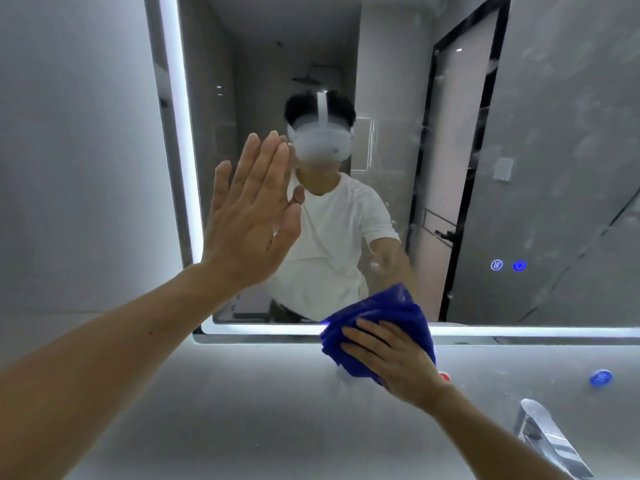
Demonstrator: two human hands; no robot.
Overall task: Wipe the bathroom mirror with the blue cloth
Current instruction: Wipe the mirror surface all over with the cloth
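The blue cloth [377, 327] is a deep, strong blue with a soft, fluffy surface, and it is bunched into several folds, not spread flat. It lies against the lower edge of the mirror [450, 133], partly over the glass and partly over the lit strip [263, 329] that runs along the bottom of the frame, and its lower part hangs down over the wall below. The right hand [391, 358] lies on top of the cloth with the fingers spread a little and bent over the folds, pressing it to the surface; the palm covers the lower right part of the cloth. The left hand [251, 216] is fully open, the fingers straight and close together, pointing up, and the palm is laid flat on the glass near the left edge of the mirror; it holds nothing. The glass shows smears and small spots on its right part. A chrome tap [547, 438] stands at the lower right.
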